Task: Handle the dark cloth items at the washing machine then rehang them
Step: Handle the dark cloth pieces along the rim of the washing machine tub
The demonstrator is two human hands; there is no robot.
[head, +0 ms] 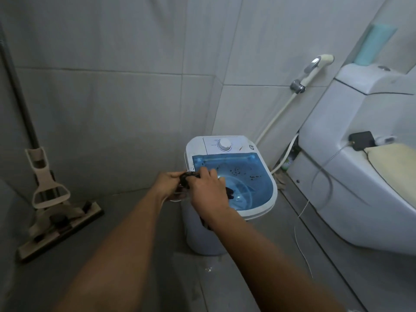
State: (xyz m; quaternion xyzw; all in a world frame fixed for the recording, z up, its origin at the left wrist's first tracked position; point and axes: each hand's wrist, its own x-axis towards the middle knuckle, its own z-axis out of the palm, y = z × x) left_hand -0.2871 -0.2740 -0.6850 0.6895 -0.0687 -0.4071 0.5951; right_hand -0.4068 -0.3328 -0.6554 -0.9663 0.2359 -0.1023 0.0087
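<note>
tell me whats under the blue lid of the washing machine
Through the translucent blue lid a pale round tub shows, plus dark specks. The right hand and dark cloth cover the near left part; anything deeper is unclear.

two bare forearms reach in from the bottom edge, no sleeves showing; left hand [167,184] and right hand [208,191] ungloved.

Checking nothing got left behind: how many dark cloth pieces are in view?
2: one dark cloth gripped between left hand and right hand; another dark piece by the washing machine lid. Others may be hidden.
</note>
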